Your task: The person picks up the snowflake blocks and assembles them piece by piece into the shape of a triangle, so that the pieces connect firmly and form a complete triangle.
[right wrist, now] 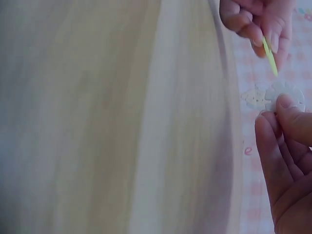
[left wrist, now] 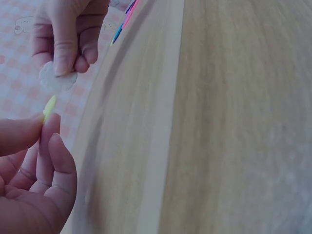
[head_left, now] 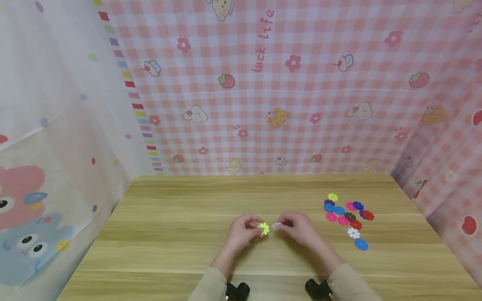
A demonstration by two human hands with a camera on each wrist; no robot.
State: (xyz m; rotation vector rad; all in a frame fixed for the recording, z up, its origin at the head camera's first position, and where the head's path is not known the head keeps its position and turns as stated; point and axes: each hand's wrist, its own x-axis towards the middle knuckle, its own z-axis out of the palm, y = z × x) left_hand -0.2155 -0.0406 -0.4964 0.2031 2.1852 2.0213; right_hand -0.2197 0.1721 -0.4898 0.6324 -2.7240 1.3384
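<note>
We see the left hand pinching a thin, notched yellow plastic disc, the right hand pinching a round, notched white disc, the 2 just apart above a wood-grained tabletop, flat multicoloured flower-shaped discs scattered rightward, some overlapping.

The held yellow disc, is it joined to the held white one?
Apart: the head view shows a gap between the yellow disc and white disc.

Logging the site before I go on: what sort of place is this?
Probably a makeshift tabletop activity corner, screened with cloth: a wood-grain table, a pink checked cloth behind it, and colourful notched discs on top.
</note>
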